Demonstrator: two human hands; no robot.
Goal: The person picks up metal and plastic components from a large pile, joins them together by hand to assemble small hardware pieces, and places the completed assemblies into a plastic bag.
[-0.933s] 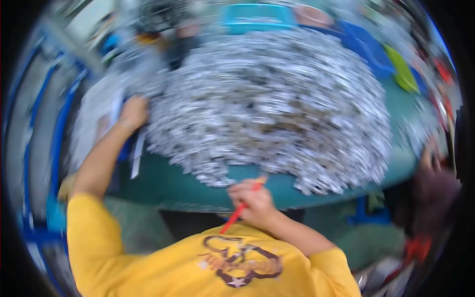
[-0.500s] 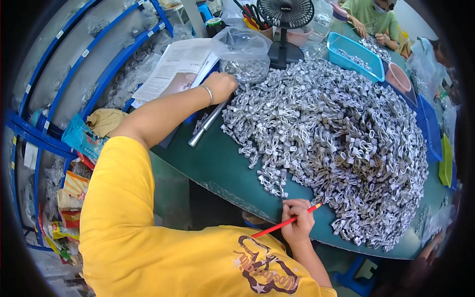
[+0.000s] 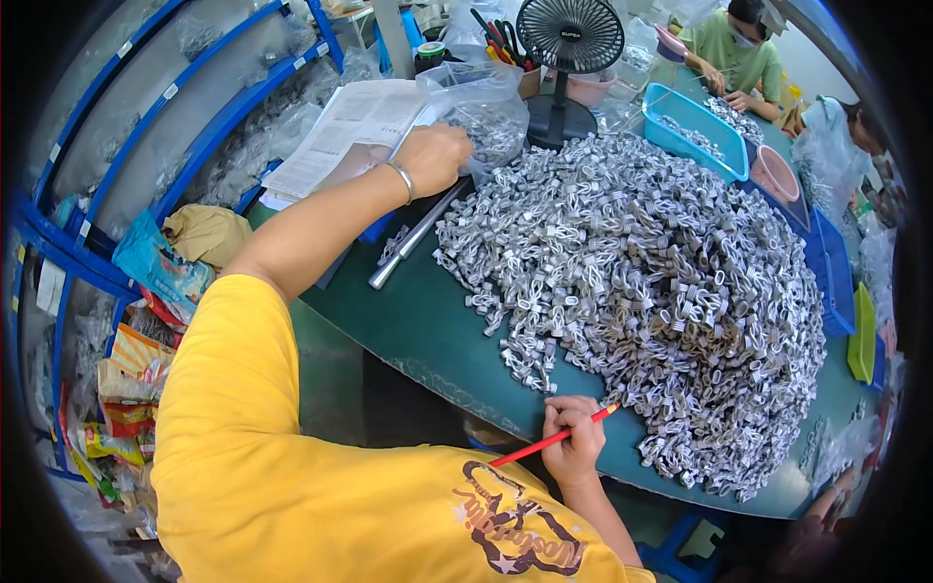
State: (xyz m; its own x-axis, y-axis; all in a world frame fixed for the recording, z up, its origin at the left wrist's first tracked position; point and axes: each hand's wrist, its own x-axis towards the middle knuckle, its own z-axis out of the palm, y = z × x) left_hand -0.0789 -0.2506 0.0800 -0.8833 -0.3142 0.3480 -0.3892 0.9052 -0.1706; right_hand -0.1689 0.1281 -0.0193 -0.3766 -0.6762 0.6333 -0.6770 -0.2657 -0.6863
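Observation:
My left hand [image 3: 434, 158], with a bracelet at its wrist, reaches forward to the near left side of a clear plastic bag [image 3: 494, 131] of small metal parts. Its fingers curl down and out of sight, so what they grip is hidden. By the table's near edge, my right hand [image 3: 571, 439] is closed around a red pencil [image 3: 544, 444], its pale tip pointing up and right. Beyond that hand spreads a large heap of silver looped metal fittings [image 3: 641, 262]. Below my left hand a metal rod [image 3: 418, 236] lies on the green table [image 3: 389, 321].
Papers [image 3: 345, 136] lie left of the bag. A black fan [image 3: 562, 107] stands behind the heap, with a light-blue basket [image 3: 695, 131] of parts to its right. Across the table a person [image 3: 739, 58] in green handles small parts. Blue shelving [image 3: 107, 194] fills the left side.
My left hand has moved slightly forward, closer against the bag. My right hand still holds the red pencil in nearly the same spot. The whole view has shifted a little.

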